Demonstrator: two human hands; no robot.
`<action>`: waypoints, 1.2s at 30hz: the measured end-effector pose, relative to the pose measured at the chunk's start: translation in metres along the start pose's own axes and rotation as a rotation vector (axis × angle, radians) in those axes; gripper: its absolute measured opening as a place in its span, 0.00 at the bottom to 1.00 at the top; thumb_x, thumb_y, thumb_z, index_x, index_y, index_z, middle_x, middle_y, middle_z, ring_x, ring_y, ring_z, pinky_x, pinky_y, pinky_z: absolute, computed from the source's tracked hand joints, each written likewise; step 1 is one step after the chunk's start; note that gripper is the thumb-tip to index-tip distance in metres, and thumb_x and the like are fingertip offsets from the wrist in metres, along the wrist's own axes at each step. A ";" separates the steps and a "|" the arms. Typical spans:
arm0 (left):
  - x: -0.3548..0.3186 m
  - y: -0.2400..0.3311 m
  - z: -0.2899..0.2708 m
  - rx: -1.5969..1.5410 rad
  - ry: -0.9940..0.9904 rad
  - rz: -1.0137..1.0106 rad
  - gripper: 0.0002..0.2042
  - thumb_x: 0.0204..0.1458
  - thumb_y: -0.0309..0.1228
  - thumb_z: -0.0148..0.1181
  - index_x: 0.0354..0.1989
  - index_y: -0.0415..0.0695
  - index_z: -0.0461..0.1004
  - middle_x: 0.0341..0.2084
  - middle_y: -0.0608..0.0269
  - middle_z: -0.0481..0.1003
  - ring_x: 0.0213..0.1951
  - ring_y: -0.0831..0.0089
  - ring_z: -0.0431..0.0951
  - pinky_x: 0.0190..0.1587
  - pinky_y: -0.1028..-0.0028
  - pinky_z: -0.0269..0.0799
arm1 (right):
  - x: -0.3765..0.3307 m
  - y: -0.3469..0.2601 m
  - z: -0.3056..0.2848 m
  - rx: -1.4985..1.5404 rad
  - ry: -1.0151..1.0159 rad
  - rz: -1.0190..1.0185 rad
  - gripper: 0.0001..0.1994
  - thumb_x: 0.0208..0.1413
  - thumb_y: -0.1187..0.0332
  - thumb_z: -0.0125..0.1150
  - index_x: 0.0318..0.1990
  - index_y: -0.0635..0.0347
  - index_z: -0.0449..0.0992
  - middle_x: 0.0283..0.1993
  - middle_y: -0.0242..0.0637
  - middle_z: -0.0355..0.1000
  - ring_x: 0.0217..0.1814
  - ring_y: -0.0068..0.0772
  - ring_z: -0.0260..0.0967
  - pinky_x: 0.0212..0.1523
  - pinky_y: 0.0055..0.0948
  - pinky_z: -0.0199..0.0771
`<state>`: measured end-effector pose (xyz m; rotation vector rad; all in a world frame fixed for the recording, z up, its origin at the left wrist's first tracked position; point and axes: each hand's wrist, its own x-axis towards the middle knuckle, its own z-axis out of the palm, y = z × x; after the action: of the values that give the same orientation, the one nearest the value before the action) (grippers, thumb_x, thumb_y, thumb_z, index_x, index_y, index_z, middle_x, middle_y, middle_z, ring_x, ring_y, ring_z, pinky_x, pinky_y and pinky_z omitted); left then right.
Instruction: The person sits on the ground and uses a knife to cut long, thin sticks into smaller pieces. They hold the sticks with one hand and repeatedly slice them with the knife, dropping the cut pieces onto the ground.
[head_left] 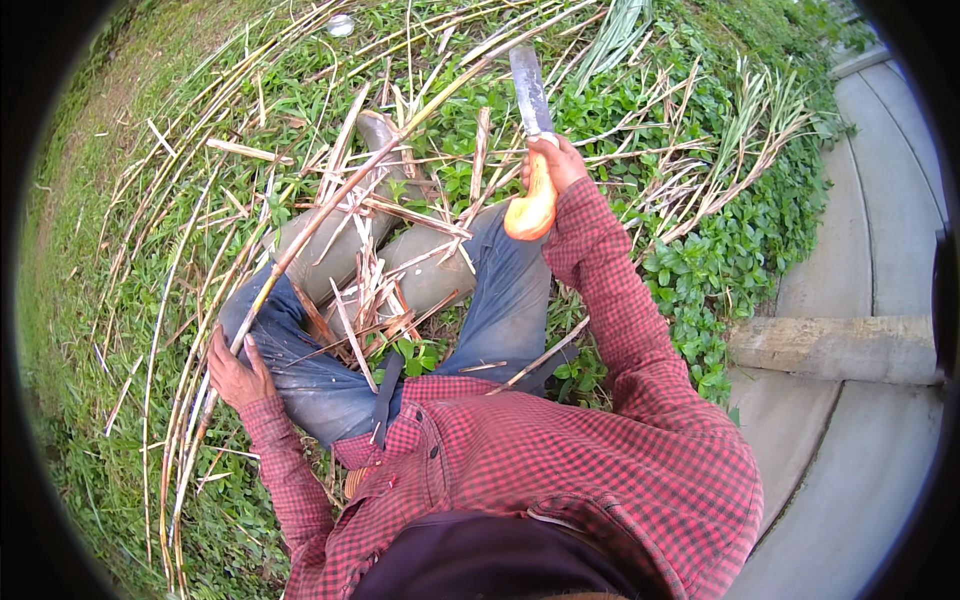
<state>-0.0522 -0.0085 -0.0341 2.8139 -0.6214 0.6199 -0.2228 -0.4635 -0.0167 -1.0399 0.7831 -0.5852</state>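
Crossing the lap: one long stalk (340, 194) runs slantwise from beside the left thigh, over a boot (375, 130), toward the far grass.
Left hand: fingers and thumb close around the stalk's near part, by the bent left knee.
Right hand (560, 165): wrapped firmly about the orange handle (535, 205) of a broad knife, raised well apart from the left hand (240, 375).
Blade (530, 90): points away from the body; its tip appears near the stalk, though I cannot tell whether they touch.
Work done: judging by the split strips (375, 285) heaped between the legs, a fair amount of cutting is behind.
Work left: the held stalk looks whole along most of its length, and more long stalks (165, 430) lie in the grass at the left, seemingly uncut.
Farther out: dry leafy stems (720, 185) lie over green plants on the right, with grey concrete slabs (865, 230) beyond.
Writing: no brand, label or lettering is readable; the blade's pale patches form no legible mark.
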 end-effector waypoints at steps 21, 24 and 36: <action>-0.010 -0.057 0.021 -0.061 -0.047 0.103 0.12 0.48 0.39 0.57 0.32 0.44 0.70 0.22 0.57 0.72 0.25 0.59 0.72 0.26 0.64 0.65 | 0.146 -0.060 -0.024 0.100 -0.283 0.517 0.08 0.53 0.64 0.49 0.33 0.59 0.62 0.22 0.35 0.63 0.21 0.30 0.64 0.26 0.38 0.71; -0.011 -0.061 0.027 -0.093 0.000 0.141 0.13 0.48 0.41 0.57 0.32 0.44 0.70 0.23 0.59 0.73 0.25 0.61 0.72 0.26 0.65 0.66 | 0.134 -0.055 -0.002 0.004 -0.052 0.351 0.09 0.53 0.65 0.51 0.30 0.59 0.60 0.18 0.31 0.61 0.17 0.24 0.62 0.20 0.24 0.67; -0.008 -0.063 0.025 -0.123 -0.129 0.066 0.11 0.49 0.41 0.55 0.32 0.46 0.70 0.23 0.58 0.73 0.25 0.59 0.73 0.26 0.65 0.66 | 0.102 -0.016 0.031 -0.074 -0.083 0.339 0.10 0.52 0.64 0.51 0.31 0.62 0.63 0.19 0.37 0.62 0.17 0.33 0.62 0.18 0.31 0.66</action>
<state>-0.0219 0.0436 -0.0658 2.7431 -0.7516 0.3991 -0.1380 -0.5293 -0.0227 -0.9651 0.8890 -0.2236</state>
